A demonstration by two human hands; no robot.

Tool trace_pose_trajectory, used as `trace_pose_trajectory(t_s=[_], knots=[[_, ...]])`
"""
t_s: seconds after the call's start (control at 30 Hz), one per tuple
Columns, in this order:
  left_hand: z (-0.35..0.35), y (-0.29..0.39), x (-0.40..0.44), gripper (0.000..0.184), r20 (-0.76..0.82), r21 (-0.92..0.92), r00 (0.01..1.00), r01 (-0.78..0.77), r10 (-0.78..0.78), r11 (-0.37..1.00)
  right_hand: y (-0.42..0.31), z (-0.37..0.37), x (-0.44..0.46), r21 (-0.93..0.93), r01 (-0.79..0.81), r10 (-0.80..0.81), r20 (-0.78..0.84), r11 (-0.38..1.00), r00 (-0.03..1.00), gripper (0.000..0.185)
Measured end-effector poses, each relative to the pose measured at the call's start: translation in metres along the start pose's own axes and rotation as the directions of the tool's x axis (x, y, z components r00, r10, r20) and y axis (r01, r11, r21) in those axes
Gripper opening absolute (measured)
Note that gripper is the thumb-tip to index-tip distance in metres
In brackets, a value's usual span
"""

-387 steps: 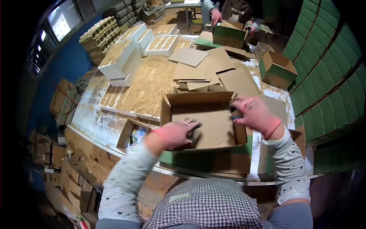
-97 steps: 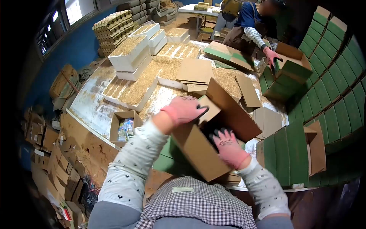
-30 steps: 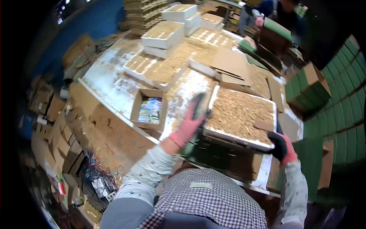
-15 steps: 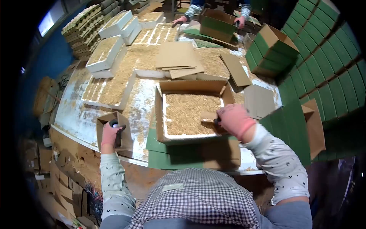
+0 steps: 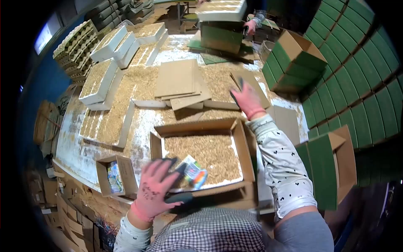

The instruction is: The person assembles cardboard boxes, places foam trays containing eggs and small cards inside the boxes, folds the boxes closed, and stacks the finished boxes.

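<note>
A cardboard box (image 5: 247, 168) stands in front of me, holding a white tray filled with straw-coloured loose flakes (image 5: 210, 145). Over its near left corner is my left hand (image 5: 157, 187) in a pink glove with dark fingertips, fingers spread. A colourful printed packet (image 5: 194, 173) lies on the flakes just beyond those fingers. My right hand (image 5: 247, 98), also gloved, reaches past the box with fingers apart, over flat cardboard sheets (image 5: 259, 93); whether it touches them I cannot tell. To the left, a small cardboard box (image 5: 126, 170) contains several colourful packets (image 5: 113, 177).
More cardboard sheets (image 5: 176, 80) lie mid-table among spilled flakes. White foam trays (image 5: 105, 80) and egg-carton stacks (image 5: 73, 54) stand left; green boxes (image 5: 348, 54) are piled right. A co-worker's hand (image 5: 250, 27) is near a white tray (image 5: 221, 12) above a green-brown box (image 5: 220, 40).
My left hand moved from the small box to the large one, where a packet now lies. My right hand left the flakes and the flat tan tool and reached forward. A co-worker's tray appeared above their box.
</note>
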State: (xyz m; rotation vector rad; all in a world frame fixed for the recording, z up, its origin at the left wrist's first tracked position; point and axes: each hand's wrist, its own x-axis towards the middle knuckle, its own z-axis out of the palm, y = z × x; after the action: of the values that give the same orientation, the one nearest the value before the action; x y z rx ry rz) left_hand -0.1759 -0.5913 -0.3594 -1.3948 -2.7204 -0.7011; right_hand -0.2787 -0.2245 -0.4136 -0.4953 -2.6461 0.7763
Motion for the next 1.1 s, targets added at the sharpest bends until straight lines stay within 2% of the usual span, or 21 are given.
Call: trace_pose_trajectory(t_s=[0.03,0.1,0.17,0.27,0.37,0.4,0.5,0.53,0.57,0.63,0.7,0.77,0.8,0.83,0.87,0.9,0.93,1.0,1.03,1.07,1.1], knots=[[0.003,-0.005,-0.004,0.070,-0.079,0.097,0.988,0.142,-0.134,0.985,0.059,0.028,0.008,-0.244,-0.086,0.093,0.016,0.966,0.996,0.078],[0.023,-0.014,-0.003,0.073,-0.215,-0.142,0.907,0.338,-0.362,0.931,0.089,0.039,0.004,-0.662,-0.188,0.318,0.081,0.725,0.945,0.090],[0.039,-0.021,-0.021,0.074,0.156,-0.351,0.746,0.654,-0.647,0.670,0.127,0.060,0.012,-0.791,-0.136,0.268,0.037,0.597,0.963,0.076],[0.015,-0.036,-0.039,0.072,0.158,-0.184,0.803,0.596,-0.574,0.782,0.206,0.101,0.054,-0.683,-0.083,0.160,0.050,0.726,0.986,0.046],[0.013,-0.040,-0.044,0.073,0.176,-0.140,0.811,0.582,-0.558,0.801,0.174,0.065,0.058,-0.641,-0.024,0.062,0.037,0.767,0.997,0.030],[0.015,-0.040,-0.040,0.073,0.115,-0.192,0.837,0.547,-0.534,0.815,0.169,0.060,0.058,-0.592,-0.020,0.070,0.060,0.806,0.996,0.019],[0.021,-0.031,-0.033,0.075,0.129,-0.031,0.807,0.584,-0.576,0.811,0.134,0.027,0.040,-0.440,0.010,0.104,0.233,0.898,0.967,0.030],[0.019,-0.029,-0.033,0.075,0.080,-0.031,0.826,0.562,-0.558,0.827,0.129,0.019,0.037,-0.367,-0.015,0.057,0.103,0.930,0.993,0.043],[0.012,-0.024,-0.028,0.076,-0.019,0.078,0.864,0.503,-0.503,0.861,0.125,0.003,0.036,-0.094,-0.092,0.104,0.136,0.991,0.985,0.040],[-0.010,-0.009,-0.006,0.079,-0.205,0.314,0.914,0.399,-0.349,0.862,0.110,-0.022,0.035,0.209,-0.058,0.069,-0.046,0.976,0.997,0.030],[-0.022,-0.002,0.005,0.081,-0.261,0.010,0.927,0.280,-0.268,0.960,0.030,-0.059,0.001,0.758,0.125,0.060,-0.212,0.640,0.976,0.023],[-0.023,0.009,0.037,0.088,-0.229,-0.350,0.948,0.132,-0.221,0.927,-0.034,-0.081,-0.034,0.638,0.259,-0.128,-0.244,0.725,0.961,0.025],[-0.012,0.014,0.056,0.089,-0.328,-0.486,0.916,0.045,-0.230,0.873,-0.071,-0.087,-0.062,0.636,0.281,-0.195,-0.203,0.719,0.960,0.027],[0.003,0.012,0.074,0.090,-0.418,-0.600,0.872,-0.057,-0.253,0.798,-0.095,-0.090,-0.086,0.399,0.468,-0.423,-0.201,0.788,0.884,0.030],[0.016,-0.001,0.092,0.082,-0.247,-0.872,0.918,-0.072,-0.309,0.484,-0.105,-0.082,-0.103,0.423,0.506,-0.511,-0.112,0.751,0.852,0.033],[0.013,0.001,0.098,0.077,-0.191,-0.942,0.938,-0.092,-0.288,0.323,-0.111,-0.078,-0.117,0.448,0.542,-0.594,-0.029,0.711,0.804,0.036],[0.010,0.003,0.105,0.072,-0.133,-0.984,0.954,-0.095,-0.267,0.152,-0.112,-0.082,-0.129,0.568,0.424,-0.501,-0.024,0.706,0.865,0.039],[0.009,0.009,0.100,0.065,-0.278,-0.955,0.934,-0.244,-0.226,0.167,-0.092,-0.095,-0.136,0.720,0.271,-0.317,-0.073,0.639,0.945,0.046],[0.007,0.004,0.094,0.056,-0.273,-0.943,0.915,-0.194,-0.296,0.270,-0.075,-0.102,-0.140,0.982,-0.054,-0.151,0.081,0.181,0.985,0.040],[0.006,-0.001,0.087,0.046,-0.267,-0.923,0.892,-0.128,-0.364,0.363,-0.064,-0.112,-0.138,0.994,-0.021,0.004,0.021,0.108,1.000,0.033],[-0.003,-0.019,0.070,0.041,-0.089,-0.970,0.874,0.032,-0.478,0.239,-0.053,-0.123,-0.136,0.998,0.033,0.159,-0.040,0.048,0.986,0.029]])
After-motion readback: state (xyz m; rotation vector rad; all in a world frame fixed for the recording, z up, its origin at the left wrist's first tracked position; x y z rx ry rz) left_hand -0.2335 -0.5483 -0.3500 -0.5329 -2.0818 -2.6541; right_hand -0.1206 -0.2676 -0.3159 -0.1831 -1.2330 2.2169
